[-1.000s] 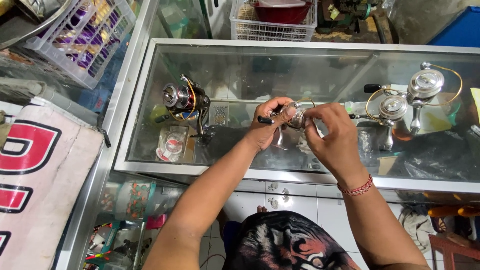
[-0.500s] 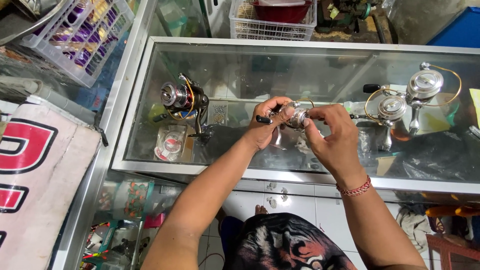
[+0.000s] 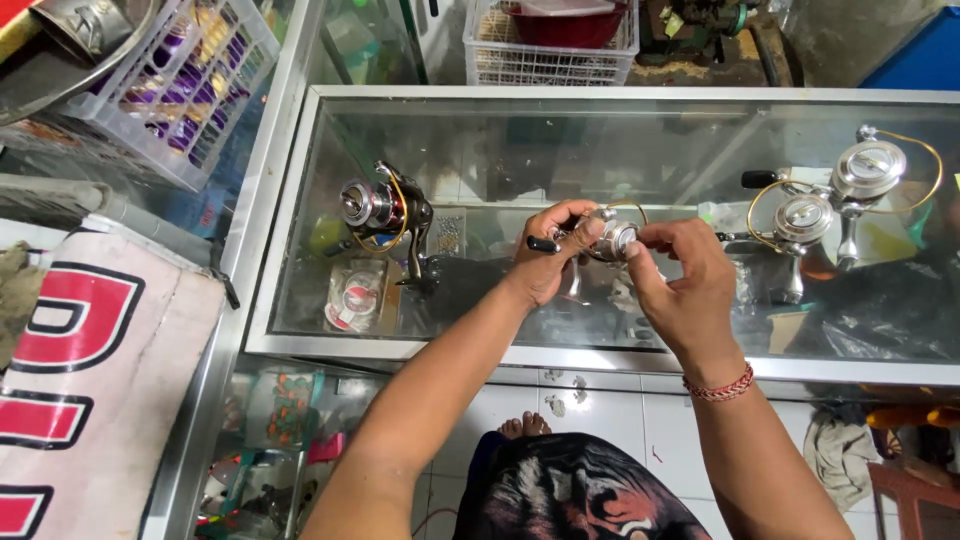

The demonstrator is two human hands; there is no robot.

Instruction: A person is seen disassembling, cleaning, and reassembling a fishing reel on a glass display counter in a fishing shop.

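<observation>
A silver spinning fishing reel (image 3: 612, 238) with a black handle knob is held above the glass display counter (image 3: 300, 330). My left hand (image 3: 548, 258) grips its body from the left, thumb up by the spool. From the right, the fingers of my right hand (image 3: 678, 282) pinch the front of the spool. A red cord bracelet is on my right wrist.
A dark reel (image 3: 385, 212) stands on the glass to the left, and two silver reels (image 3: 835, 195) stand to the right. A lilac basket (image 3: 175, 85) and a white wire basket (image 3: 550, 45) lie beyond. A red-and-white banner (image 3: 80, 390) lies at left.
Both hands stay on the silver reel with only small finger shifts. The view has drifted slightly.
</observation>
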